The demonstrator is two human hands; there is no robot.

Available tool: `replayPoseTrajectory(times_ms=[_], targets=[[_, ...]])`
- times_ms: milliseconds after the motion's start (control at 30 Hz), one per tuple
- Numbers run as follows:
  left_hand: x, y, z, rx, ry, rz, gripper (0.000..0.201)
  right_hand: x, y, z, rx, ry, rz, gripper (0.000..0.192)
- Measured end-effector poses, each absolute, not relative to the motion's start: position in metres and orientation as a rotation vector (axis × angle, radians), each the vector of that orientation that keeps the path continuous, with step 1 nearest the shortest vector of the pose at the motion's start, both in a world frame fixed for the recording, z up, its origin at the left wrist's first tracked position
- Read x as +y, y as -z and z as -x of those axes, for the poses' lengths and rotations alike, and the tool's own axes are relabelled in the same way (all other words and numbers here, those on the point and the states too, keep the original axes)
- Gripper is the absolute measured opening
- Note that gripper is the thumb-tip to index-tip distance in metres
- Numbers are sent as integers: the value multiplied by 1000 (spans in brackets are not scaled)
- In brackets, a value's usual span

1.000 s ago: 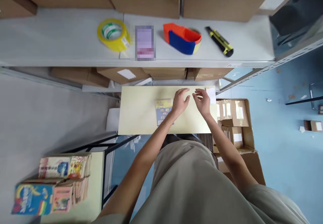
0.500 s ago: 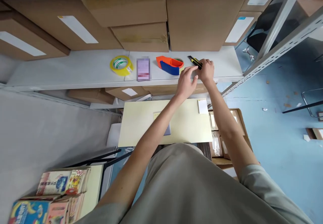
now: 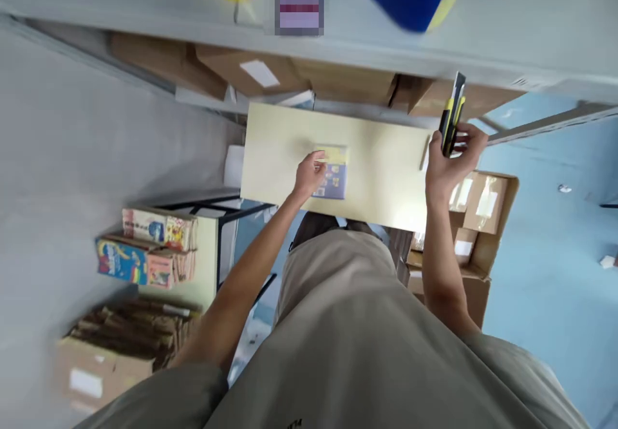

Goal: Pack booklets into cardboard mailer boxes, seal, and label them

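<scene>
- Books (image 3: 145,248): a bright stack on a side stand at 8 o'clock; a carton (image 3: 111,358) of more below it, blurred.
- Left hand (image 3: 309,174): at the centre, fingers curled onto the left edge of a small flat packet (image 3: 333,174); pressing it down rather than lifting it, as far as can be judged.
- Packet: lies flat on the pale yellow table (image 3: 381,171), touching the left hand.
- Step in hand, judged: packet steadied, cutter brought up for it. The next move calls for carrying the cutter's tip across to the packet, clear of the steadying fingers.
- Right hand (image 3: 449,165): at 2 o'clock, clenched round a yellow-and-black box cutter (image 3: 451,116), held upright above the table's right edge; whether the blade is out cannot be told.
- Room: grey shelf (image 3: 506,29) at 12 o'clock with tape rolls; open box (image 3: 487,223) of small parcels at 3 o'clock; blue floor (image 3: 555,274).
</scene>
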State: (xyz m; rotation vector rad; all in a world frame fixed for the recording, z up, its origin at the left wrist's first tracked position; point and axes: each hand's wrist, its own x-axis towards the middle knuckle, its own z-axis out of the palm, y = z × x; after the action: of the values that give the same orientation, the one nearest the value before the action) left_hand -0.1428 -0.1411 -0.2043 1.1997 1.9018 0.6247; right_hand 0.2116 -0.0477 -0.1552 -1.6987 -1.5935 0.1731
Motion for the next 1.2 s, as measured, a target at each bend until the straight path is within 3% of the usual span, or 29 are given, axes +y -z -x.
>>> replayPoseTrajectory(times_ms=[167, 333, 633, 767, 867, 1200], targets=[[-194, 274, 190, 2030, -439, -1173, 54, -159, 231, -147, -1580, -799, 1756, 41], [-201, 299, 191, 1989, -469, -1254, 63, -203, 248, -68, -1543, -1212, 1804, 50], [-189, 300, 228, 1797, -412, -1357, 66, -201, 277, 23, -1625, -1393, 1895, 55], [-162, 308, 262, 1693, -464, -1495, 77, -183, 291, 48, -1642, -1479, 1889, 70], [-145, 314, 276, 1606, -468, -1575, 71, -169, 297, 65, -1699, -1453, 1829, 84], [-144, 329, 279, 1522, -516, -1575, 64, -148, 328, 92, -1758, -1332, 1861, 65]])
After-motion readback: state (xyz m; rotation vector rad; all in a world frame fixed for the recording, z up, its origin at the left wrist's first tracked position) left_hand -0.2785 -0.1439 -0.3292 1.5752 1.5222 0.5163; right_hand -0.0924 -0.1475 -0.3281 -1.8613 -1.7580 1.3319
